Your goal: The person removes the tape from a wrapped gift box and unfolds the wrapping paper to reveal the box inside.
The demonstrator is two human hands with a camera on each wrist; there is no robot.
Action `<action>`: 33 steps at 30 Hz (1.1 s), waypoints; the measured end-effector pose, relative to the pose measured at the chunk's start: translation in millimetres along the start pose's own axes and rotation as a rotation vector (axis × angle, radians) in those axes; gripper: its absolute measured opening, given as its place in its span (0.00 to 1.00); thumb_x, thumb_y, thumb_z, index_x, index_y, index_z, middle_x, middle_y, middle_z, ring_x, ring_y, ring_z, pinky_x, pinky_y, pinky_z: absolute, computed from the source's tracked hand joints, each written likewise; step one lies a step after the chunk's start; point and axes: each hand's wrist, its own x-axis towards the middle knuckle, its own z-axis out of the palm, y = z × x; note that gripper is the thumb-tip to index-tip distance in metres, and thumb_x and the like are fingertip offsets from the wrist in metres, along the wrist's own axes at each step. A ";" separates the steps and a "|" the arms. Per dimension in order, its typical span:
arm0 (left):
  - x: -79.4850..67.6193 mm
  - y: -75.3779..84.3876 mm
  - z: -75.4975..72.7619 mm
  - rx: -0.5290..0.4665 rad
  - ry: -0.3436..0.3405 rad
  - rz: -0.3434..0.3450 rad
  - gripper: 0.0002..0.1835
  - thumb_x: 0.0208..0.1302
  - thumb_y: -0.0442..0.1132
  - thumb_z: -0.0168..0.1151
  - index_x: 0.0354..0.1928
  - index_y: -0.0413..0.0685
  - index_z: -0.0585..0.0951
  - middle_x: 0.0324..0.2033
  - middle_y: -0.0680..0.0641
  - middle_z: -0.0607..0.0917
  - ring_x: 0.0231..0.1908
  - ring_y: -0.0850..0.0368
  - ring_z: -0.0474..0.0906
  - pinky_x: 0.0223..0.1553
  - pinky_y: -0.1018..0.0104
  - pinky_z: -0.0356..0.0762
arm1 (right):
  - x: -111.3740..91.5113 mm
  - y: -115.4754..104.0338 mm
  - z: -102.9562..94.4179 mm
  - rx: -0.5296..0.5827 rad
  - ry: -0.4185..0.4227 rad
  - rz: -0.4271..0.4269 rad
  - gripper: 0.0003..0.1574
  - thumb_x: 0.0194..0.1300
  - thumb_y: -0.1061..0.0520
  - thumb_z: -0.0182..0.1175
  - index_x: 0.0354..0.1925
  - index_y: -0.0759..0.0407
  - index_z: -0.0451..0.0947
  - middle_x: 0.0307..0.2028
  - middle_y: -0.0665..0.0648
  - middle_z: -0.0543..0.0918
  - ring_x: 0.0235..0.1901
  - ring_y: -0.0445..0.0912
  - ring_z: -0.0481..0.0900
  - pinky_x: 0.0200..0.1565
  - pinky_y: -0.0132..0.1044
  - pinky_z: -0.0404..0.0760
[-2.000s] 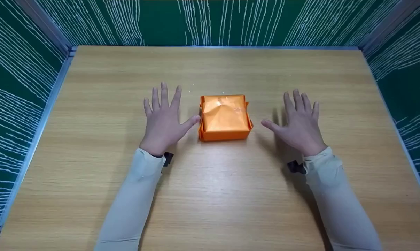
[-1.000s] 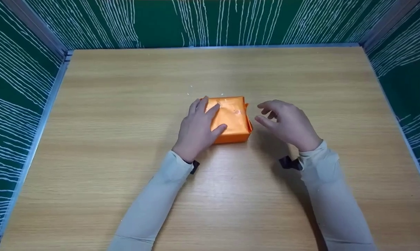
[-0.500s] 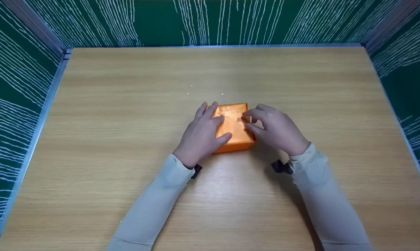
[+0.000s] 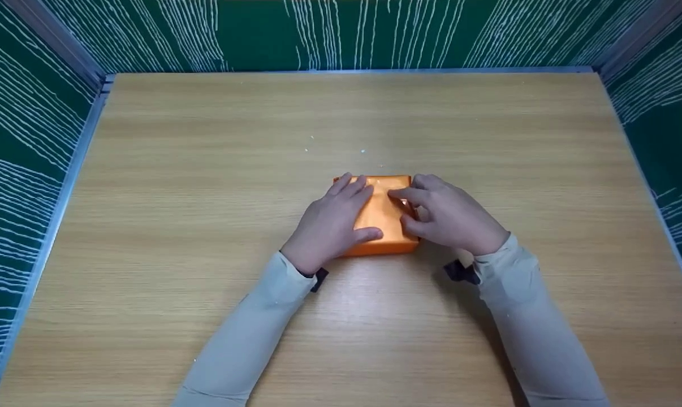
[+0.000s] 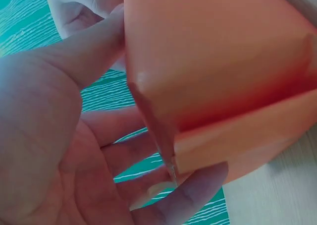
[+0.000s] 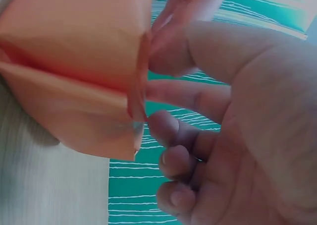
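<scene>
A small box wrapped in shiny orange paper [image 4: 384, 213] sits near the middle of the table. My left hand [image 4: 329, 226] rests over its left part, fingers laid across the top and thumb near the front edge. In the left wrist view, a folded paper flap [image 5: 247, 140] stands out from the box's side, and the little finger touches it. From the right, my right hand [image 4: 451, 215] touches the top with index finger and thumb, their tips apart. Its other fingers are bent beside the box's right end, as the right wrist view shows near the flap [image 6: 64, 91].
The wooden table [image 4: 205, 141] has several tiny white specks [image 4: 363, 151] beyond the box. Green panels with white streaks [image 4: 262, 34] enclose its back and sides, edged by a blue strip [image 4: 346, 71]. Dark wrist mounts [image 4: 461, 272] sit under the sleeve cuffs.
Both hands have come in from the sides onto the box: the left over its top, then the right at its right edge. The box has shifted toward me and slightly right.
</scene>
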 end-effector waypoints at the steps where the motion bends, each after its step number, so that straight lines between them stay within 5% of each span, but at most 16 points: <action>1: -0.2 0.0 -0.2 0.015 -0.005 0.005 0.45 0.68 0.63 0.64 0.77 0.45 0.67 0.78 0.44 0.63 0.80 0.46 0.52 0.66 0.47 0.73 | -0.4 -0.4 -0.4 -0.006 0.003 -0.008 0.27 0.65 0.54 0.69 0.61 0.55 0.83 0.36 0.55 0.75 0.34 0.48 0.71 0.37 0.40 0.74; 14: -1.2 2.8 1.2 0.071 -0.038 -0.006 0.43 0.73 0.64 0.58 0.79 0.46 0.64 0.80 0.44 0.59 0.81 0.48 0.48 0.63 0.48 0.77 | -0.1 -3.3 3.4 -0.023 0.115 -0.069 0.09 0.67 0.55 0.68 0.44 0.56 0.86 0.33 0.52 0.76 0.28 0.46 0.73 0.32 0.39 0.75; 22: 0.9 8.7 6.5 0.082 0.001 -0.013 0.46 0.71 0.69 0.56 0.79 0.45 0.64 0.79 0.43 0.62 0.80 0.45 0.51 0.61 0.48 0.79 | 4.9 -8.0 15.5 -0.035 0.176 0.023 0.15 0.69 0.48 0.69 0.40 0.58 0.80 0.31 0.53 0.75 0.27 0.48 0.73 0.31 0.39 0.72; 33: 0.6 7.5 10.7 0.076 0.010 -0.023 0.47 0.69 0.69 0.58 0.79 0.46 0.64 0.79 0.43 0.61 0.80 0.46 0.50 0.62 0.48 0.78 | 8.9 -16.3 23.4 -0.036 0.215 0.093 0.12 0.72 0.51 0.64 0.40 0.60 0.80 0.31 0.55 0.76 0.26 0.50 0.73 0.30 0.40 0.75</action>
